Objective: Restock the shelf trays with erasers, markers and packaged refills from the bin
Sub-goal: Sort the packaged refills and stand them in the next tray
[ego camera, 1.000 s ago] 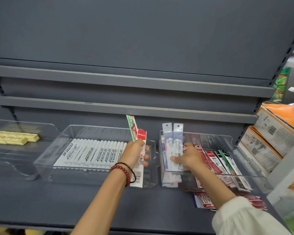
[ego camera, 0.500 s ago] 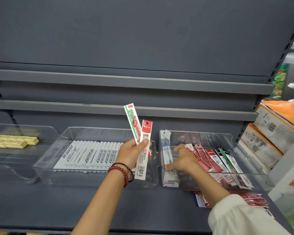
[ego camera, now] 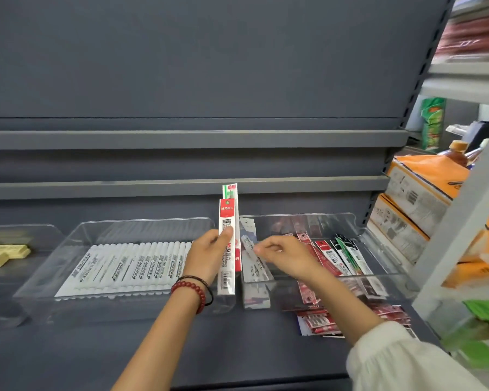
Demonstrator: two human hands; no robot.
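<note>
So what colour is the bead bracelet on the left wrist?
The bead bracelet is dark red; head view.

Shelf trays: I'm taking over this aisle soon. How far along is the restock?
Done: markers line the middle tray, erasers sit in the left tray, refills lie in the right tray. In hand: the left hand grips two refill packs upright; the right hand hovers over the right tray. Left: those two, plus red packs lying on the shelf outside it.
</note>
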